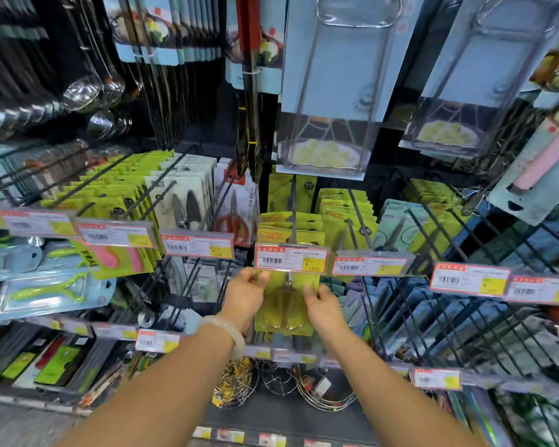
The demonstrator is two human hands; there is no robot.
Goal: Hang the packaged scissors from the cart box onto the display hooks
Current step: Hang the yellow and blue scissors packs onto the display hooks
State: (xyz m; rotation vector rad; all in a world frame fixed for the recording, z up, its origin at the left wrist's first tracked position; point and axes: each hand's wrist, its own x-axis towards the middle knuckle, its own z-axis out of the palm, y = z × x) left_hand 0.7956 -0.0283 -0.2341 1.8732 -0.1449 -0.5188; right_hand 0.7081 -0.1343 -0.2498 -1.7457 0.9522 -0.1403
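A yellow-green packaged pair of scissors (pixel 286 304) hangs upright just below a price tag (pixel 291 258) at the front end of a black display hook (pixel 293 204). My left hand (pixel 246 293) grips the package's upper left edge, thumb near the tag. The package's right edge is pinched by my right hand (pixel 323 306). Several more of the same green packages (pixel 291 225) sit further back on this hook. The package's top hole is hidden behind the price tag. The cart box is not in view.
Neighbouring hooks carry more green scissor packs (pixel 117 188), grey shears packs (pixel 181 201) and blue packs (pixel 397 227). Large skimmer packs (pixel 329 91) hang above. Wire baskets (pixel 320 385) hang below, with price tags along each row.
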